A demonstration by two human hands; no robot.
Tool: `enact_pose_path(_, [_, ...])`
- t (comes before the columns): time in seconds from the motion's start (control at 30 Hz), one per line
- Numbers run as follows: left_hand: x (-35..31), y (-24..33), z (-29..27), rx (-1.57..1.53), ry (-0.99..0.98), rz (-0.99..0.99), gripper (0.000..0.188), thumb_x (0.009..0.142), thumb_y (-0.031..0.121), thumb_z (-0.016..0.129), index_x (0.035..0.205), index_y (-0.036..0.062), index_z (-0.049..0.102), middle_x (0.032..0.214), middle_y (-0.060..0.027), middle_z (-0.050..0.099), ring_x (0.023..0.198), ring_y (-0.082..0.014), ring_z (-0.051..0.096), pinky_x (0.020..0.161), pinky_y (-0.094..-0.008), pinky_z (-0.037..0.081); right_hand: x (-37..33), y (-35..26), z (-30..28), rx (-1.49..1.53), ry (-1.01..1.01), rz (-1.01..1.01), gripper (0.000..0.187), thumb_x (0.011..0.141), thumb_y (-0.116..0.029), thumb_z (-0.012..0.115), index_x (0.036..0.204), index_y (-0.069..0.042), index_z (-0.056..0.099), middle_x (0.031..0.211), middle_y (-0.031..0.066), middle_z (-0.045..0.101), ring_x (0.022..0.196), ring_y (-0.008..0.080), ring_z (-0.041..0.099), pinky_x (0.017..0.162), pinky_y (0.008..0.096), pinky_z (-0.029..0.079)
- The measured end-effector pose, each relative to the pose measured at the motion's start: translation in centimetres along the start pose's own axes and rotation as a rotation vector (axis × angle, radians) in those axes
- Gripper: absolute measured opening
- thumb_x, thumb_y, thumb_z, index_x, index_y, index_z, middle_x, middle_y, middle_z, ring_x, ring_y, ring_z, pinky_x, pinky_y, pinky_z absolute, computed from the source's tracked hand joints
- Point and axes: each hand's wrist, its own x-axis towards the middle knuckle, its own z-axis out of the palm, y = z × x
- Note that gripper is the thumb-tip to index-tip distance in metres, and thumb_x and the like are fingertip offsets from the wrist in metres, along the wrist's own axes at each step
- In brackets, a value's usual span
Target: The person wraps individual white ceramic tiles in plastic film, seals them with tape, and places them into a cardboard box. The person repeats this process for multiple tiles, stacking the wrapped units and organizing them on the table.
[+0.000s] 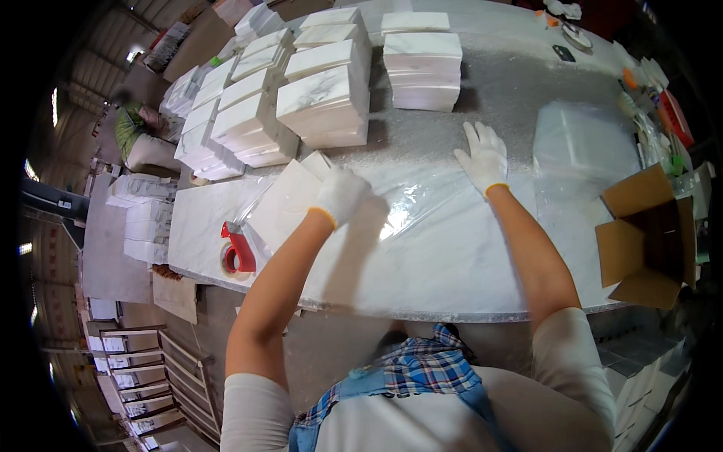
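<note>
My left hand [343,197], in a white glove, is over the right edge of some flat white sheets [282,202]. Its fingers are blurred, so I cannot make out whether they grip. My right hand [484,157], gloved too, has its fingers spread near the far edge of a clear plastic film [429,215]. That film lies wrinkled and shiny on the white marbled tabletop [422,282] between my forearms. A red tape dispenser [239,250] with a roll of tape rests left of the sheets, by the table's near edge.
Stacks of white marbled tiles [320,102] stand at the far left, with another stack [423,71] at far centre. On the right are a pile of clear plastic sheets [576,143] and an open cardboard box [640,248]. A person in green [135,132] is beyond the left side.
</note>
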Motion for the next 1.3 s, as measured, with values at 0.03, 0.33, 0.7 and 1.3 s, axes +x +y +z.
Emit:
enact_pose_path(0.03, [-1.6,0.7,-2.4,-0.024,-0.006,0.025,0.016,0.091,0.027,0.066,0.091,0.018,0.079,0.092,-0.0042,0.076,0.095,-0.0253,0.071,0.085,-0.0429,0.047,0.1,0.3,-0.2,0.002,-0.009,0.025,0.076,0.092,-0.044,0.066,0.156,-0.011,0.042,0.154,0.0155,0.048,0.143,0.0352,0.042,0.118,0.0496,0.032])
enact_pose_path(0.33, [-9.7,13.4,-6.4,-0.169,0.267,0.191,0.014,0.085,0.02,0.064,0.082,0.0124,0.075,0.082,-0.005,0.069,0.09,-0.0271,0.063,0.089,-0.0466,0.041,2.3,-0.3,-1.2,0.103,-0.189,0.284,0.097,0.082,-0.053,0.075,0.16,-0.012,0.035,0.148,0.0132,0.057,0.138,0.0327,0.048,0.113,0.0486,0.036])
enact_pose_path(0.7, [-11.1,22.0,-2.9,-0.37,0.085,0.316,0.014,0.089,0.023,0.064,0.09,0.0138,0.075,0.1,-0.0035,0.07,0.101,-0.0236,0.064,0.091,-0.0409,0.046,2.0,-0.5,-0.9,0.237,-0.221,0.221,0.074,0.083,-0.038,0.075,0.15,-0.016,0.053,0.118,0.0086,0.073,0.114,0.0302,0.066,0.098,0.0436,0.05])
enact_pose_path(1.3, [-12.2,32.1,3.8,-0.494,0.165,0.379,0.022,0.082,0.014,0.063,0.087,-0.003,0.076,0.09,-0.019,0.073,0.072,-0.0305,0.073,0.06,-0.0465,0.057,-2.2,-0.4,-2.6,0.617,-0.283,0.099,0.044,0.09,-0.031,0.068,0.131,-0.018,0.07,0.108,0.0124,0.076,0.102,0.0321,0.07,0.091,0.0407,0.053])
